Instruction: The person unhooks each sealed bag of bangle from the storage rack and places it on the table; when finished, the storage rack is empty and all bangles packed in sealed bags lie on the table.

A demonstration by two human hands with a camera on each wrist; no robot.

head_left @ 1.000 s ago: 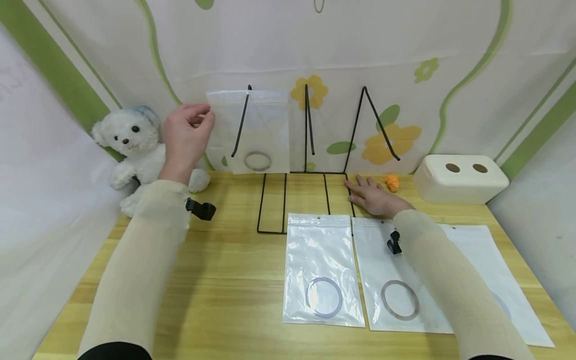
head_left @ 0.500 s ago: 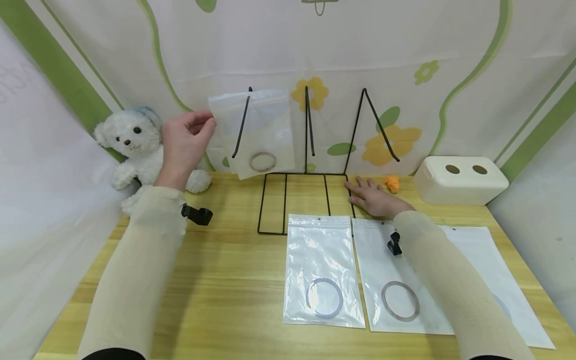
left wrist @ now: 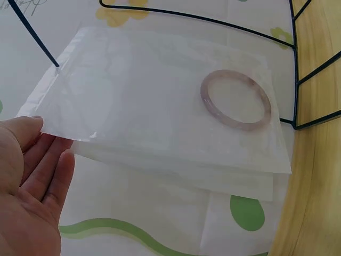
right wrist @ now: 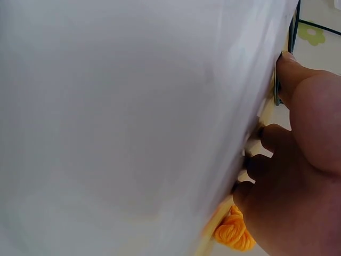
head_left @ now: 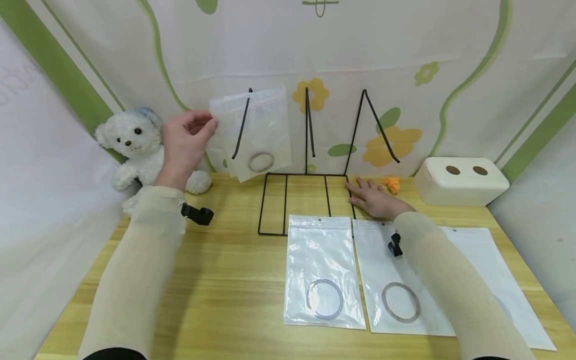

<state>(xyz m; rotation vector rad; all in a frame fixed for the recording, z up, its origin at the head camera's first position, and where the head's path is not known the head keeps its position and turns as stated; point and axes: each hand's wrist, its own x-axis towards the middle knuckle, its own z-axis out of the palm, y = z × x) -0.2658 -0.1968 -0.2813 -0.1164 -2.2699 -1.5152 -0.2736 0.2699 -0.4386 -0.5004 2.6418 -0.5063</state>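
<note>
My left hand (head_left: 186,147) pinches the left edge of a clear zip bag (left wrist: 138,90), thumb in front and fingers behind. A pinkish bangle (left wrist: 229,73) lies low inside it. The bag hangs on the left prong (head_left: 241,127) of a black wire display rack (head_left: 313,174), tilted, over another bag (left wrist: 234,186) behind it. My right hand (head_left: 375,199) rests on the table with fingers spread, its fingertips at the right side of the rack's base. In the right wrist view a pale bag (right wrist: 122,122) covers much of the scene beside that hand (right wrist: 298,160).
Two bags with bangles, one bag (head_left: 317,250) and another (head_left: 371,260), lie before the rack; a third bag (head_left: 486,265) sits partly under the right sleeve. A white teddy bear (head_left: 139,142), orange yarn (head_left: 393,185) and a white box (head_left: 459,190) stand around.
The hanging bag has swung out of line with the one behind, its lower edge now slanted. My left hand has dropped slightly, still at its edge. The right hand stays put.
</note>
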